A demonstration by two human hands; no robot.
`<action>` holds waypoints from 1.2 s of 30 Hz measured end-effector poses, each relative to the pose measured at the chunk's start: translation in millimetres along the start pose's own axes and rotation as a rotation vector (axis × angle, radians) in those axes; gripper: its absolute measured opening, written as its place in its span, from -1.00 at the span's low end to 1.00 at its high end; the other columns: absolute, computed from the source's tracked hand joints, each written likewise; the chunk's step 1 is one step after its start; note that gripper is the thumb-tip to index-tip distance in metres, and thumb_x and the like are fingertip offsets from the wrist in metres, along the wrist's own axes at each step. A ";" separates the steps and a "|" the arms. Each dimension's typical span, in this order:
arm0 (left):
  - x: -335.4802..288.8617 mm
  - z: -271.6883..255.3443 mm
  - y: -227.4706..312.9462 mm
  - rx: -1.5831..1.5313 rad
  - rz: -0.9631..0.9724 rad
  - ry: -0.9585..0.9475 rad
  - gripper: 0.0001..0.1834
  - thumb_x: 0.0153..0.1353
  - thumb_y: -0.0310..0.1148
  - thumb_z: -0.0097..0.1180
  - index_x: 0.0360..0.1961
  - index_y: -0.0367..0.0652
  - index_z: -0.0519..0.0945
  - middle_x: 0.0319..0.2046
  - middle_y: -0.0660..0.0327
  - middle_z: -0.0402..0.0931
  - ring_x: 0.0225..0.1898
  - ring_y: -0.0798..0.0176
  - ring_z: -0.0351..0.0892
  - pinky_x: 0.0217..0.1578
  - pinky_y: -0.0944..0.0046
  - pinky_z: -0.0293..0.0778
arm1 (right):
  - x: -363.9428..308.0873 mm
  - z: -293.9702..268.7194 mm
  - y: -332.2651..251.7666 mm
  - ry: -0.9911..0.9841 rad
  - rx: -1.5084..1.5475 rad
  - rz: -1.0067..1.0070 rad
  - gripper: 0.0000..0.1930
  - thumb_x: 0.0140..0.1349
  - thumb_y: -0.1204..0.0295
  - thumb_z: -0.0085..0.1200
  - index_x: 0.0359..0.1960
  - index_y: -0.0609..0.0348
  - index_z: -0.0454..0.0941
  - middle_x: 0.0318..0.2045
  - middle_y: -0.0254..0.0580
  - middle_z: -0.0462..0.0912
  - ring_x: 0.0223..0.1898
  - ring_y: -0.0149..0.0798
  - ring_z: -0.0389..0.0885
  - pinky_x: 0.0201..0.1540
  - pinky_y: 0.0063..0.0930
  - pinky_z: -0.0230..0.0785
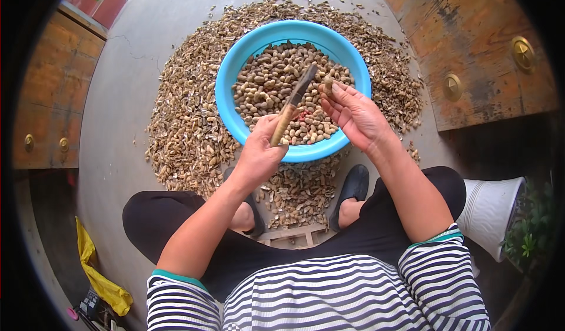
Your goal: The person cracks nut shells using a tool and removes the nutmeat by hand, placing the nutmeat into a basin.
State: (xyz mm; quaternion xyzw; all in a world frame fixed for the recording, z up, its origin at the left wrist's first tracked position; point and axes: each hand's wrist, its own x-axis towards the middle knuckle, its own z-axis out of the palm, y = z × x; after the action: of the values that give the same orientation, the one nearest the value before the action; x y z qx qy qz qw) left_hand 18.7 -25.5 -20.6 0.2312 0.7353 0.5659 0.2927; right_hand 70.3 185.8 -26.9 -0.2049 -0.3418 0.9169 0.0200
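Observation:
A wide blue basin [226,104] holds a heap of unshelled peanuts [268,75]. My left hand [262,145] is closed round the tan handle of a tool with a dark metal end [303,87]; I cannot tell whether it is a knife or pliers. The tool slants up and to the right over the basin. Between the thumb and fingers of my right hand [356,116] is a peanut in its shell [328,85], just right of the tool's tip and apart from it. Some reddish shelled kernels [304,116] lie among the peanuts below the tool.
Broken peanut shells [188,110] are spread over the concrete floor around the basin and between my dark shoes [354,187]. Wooden doors with round brass studs [471,48] stand at both sides. A white pot [491,210] is at right, a yellow bag [100,278] at lower left.

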 end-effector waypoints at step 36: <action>-5.9 12.4 -12.8 0.534 0.188 0.088 -0.39 -0.10 -0.75 -0.10 0.07 -0.16 0.45 -0.19 -0.01 0.34 -0.13 -0.06 0.36 -0.06 0.10 0.34 | -1.2 8.3 5.4 0.072 -0.389 -0.179 -0.77 0.26 0.49 0.03 -0.09 0.35 0.43 -0.22 -0.15 0.59 -0.19 -0.34 0.60 -0.02 -0.49 0.49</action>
State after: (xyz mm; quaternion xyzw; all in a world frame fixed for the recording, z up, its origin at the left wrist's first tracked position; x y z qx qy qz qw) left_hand 31.5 -24.1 -34.3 0.3425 0.8456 0.3864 0.1352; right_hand 68.6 176.2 -24.2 -0.2065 -0.5280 0.8205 0.0735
